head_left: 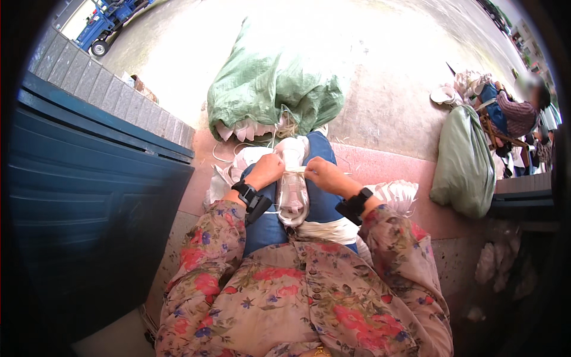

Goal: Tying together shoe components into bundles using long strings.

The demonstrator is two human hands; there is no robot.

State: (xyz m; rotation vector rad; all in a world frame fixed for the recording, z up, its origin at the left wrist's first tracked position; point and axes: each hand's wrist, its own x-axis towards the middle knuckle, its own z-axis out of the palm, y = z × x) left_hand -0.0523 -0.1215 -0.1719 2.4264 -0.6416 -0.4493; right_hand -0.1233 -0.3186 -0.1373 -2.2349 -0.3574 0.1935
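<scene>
A pale pinkish-white sneaker (292, 199) rests lengthwise between my thighs, over my blue trousers. Across its upper part runs a white lace (294, 171). My left hand (267, 171) is closed at the lace's left side, fingertips pinched together. On the other side my right hand (324, 175) pinches the lace's right part between thumb and fingers. Another pale shoe part (291, 149) lies just beyond the hands. A bundle of white strips (327, 231) is draped over my right thigh.
An open green woven sack (273, 89) with pale shoe pieces at its mouth stands ahead. White pieces (395, 195) lie by my right knee. Further right are a full green sack (464, 166) and a seated person (517, 116). A blue door (89, 202) borders the left.
</scene>
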